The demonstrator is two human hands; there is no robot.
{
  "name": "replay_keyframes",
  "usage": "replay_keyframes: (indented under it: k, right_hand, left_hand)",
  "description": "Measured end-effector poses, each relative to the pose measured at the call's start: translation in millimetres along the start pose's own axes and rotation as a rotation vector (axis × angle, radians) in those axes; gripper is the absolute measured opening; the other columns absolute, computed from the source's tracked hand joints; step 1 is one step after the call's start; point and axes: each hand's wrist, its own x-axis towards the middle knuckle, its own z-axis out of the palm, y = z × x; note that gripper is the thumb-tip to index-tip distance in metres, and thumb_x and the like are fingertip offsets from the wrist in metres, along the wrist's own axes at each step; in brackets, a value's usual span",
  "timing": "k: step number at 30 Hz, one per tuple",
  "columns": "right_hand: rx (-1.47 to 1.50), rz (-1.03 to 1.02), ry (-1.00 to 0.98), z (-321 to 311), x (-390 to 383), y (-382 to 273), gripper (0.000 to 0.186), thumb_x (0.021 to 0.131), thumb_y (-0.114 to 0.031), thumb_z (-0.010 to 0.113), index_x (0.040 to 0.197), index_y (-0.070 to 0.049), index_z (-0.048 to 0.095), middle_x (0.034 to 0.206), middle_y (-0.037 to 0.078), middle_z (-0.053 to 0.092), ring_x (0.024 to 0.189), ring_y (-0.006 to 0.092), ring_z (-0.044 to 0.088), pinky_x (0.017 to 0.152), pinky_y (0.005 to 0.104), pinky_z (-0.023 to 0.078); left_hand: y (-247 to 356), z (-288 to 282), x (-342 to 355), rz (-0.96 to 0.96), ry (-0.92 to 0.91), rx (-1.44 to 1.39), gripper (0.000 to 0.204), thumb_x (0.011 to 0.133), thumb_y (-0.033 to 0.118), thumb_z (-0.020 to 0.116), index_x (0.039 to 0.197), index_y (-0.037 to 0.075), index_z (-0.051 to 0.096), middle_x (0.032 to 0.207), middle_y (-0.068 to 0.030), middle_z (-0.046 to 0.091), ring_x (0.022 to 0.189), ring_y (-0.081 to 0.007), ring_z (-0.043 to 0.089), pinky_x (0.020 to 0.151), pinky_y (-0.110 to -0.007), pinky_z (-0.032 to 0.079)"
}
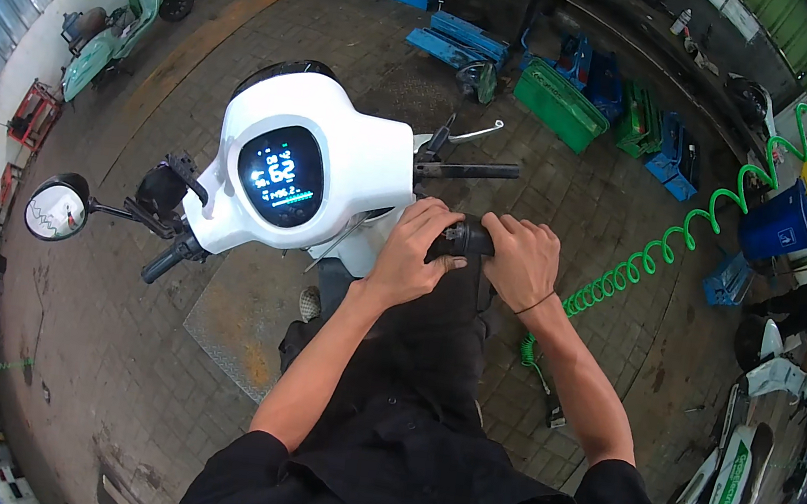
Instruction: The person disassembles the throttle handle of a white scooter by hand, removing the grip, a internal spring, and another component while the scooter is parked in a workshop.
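**Both hands closed on the scooter's right grip**

Your right hand (pixel 522 258) has its fingers curled over a black handlebar grip (pixel 466 239), knuckles up, a thin band at the wrist. Your left hand (pixel 411 253) wraps the same grip from the inner side, thumb toward the right hand, so the two hands nearly touch with the grip between them. Both forearms rise from the lower edge and converge there, elbows bent and spread.

The grip sits just right of the white headset cover (pixel 303 164), whose dark round display (pixel 280 176) is lit. Above the grip, another black bar (pixel 469 169) and a silver brake lever (pixel 473 134) jut out. Left of the cover hangs a round mirror (pixel 56 206). Right of the grip, a green coiled hose (pixel 666 246) stretches across the paved floor (pixel 111 337).
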Motion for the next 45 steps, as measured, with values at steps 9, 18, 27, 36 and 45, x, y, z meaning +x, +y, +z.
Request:
replay_keyframes:
  k: [9,18,27,36,45]
  right_hand:
    - [0.22,0.039,-0.489,-20,23,13,0.04,0.073,-0.015,0.078,0.112,-0.012,0.079,0.087,0.017,0.077,0.088,0.0381,0.075,0.078,0.0502,0.058]
    - [-0.006,-0.053,-0.187,-5,15,-5,0.024,0.077,-0.009,0.071,0.101,-0.012,0.072,0.085,0.01,0.074,0.078,0.0335,0.075,0.068,0.0463,0.058]
    - [-0.037,-0.1,-0.004,12,5,-2,0.015,0.082,-0.011,0.068,0.097,-0.014,0.066,0.078,0.006,0.07,0.076,0.0284,0.075,0.065,0.0438,0.056]
    - [-0.05,-0.082,-0.007,14,2,-1,0.017,0.08,-0.011,0.07,0.096,-0.014,0.066,0.076,0.005,0.068,0.075,0.0284,0.074,0.065,0.0443,0.055]
    - [-0.042,-0.068,-0.032,13,2,-2,0.028,0.072,-0.008,0.072,0.099,-0.013,0.066,0.08,0.005,0.069,0.08,0.0292,0.074,0.068,0.0441,0.054]
  left_hand:
    - [-2,-1,-1,0.051,-0.05,0.053,0.06,0.071,0.019,0.092,0.122,-0.003,0.068,0.12,-0.0213,0.068,0.122,-0.0409,0.061,0.105,-0.048,0.049]
    - [-9,-2,-1,0.004,-0.014,0.027,0.059,0.074,0.024,0.091,0.119,-0.005,0.067,0.115,-0.0221,0.066,0.118,-0.0429,0.06,0.105,-0.05,0.048]
    - [-8,2,-3,-0.004,-0.006,0.028,0.057,0.076,0.023,0.09,0.118,-0.006,0.066,0.115,-0.0226,0.065,0.117,-0.0441,0.06,0.102,-0.05,0.048]
    - [-7,2,-1,0.013,-0.003,0.034,0.058,0.078,0.028,0.089,0.118,-0.006,0.066,0.114,-0.0223,0.065,0.115,-0.0431,0.06,0.1,-0.049,0.049]
    - [-8,1,-3,-0.001,-0.01,0.032,0.06,0.077,0.03,0.09,0.119,-0.006,0.066,0.116,-0.0228,0.065,0.119,-0.0432,0.059,0.104,-0.049,0.047]
